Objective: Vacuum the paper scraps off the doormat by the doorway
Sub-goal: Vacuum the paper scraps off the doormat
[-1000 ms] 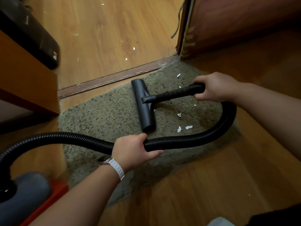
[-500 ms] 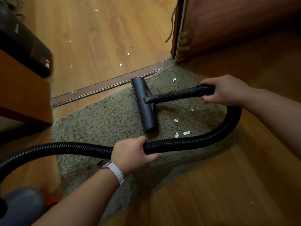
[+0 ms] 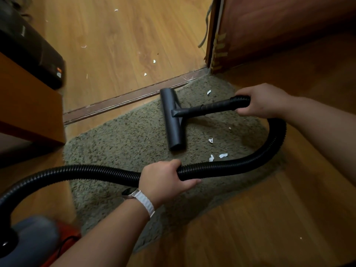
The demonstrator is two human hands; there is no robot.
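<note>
Black T-shaped plastic nozzle (image 3: 173, 120) has edged up to the brown threshold strip (image 3: 123, 100). White paper scraps (image 3: 211, 140) lie right of it on the olive shag doormat (image 3: 125, 143). Right grip (image 3: 264, 100) clamps its wand (image 3: 208, 107), left grip (image 3: 163, 180) the black ribbed hose (image 3: 221, 166); best dragged rightward, flat.

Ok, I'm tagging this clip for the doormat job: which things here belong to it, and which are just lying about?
In the job: doormat, paper scraps on it, vacuum nozzle, hose, vacuum body, left hand gripping the hose, right hand gripping the wand.
Lying about: black case, wooden cabinet, floor scraps beyond the threshold strip, door.
</note>
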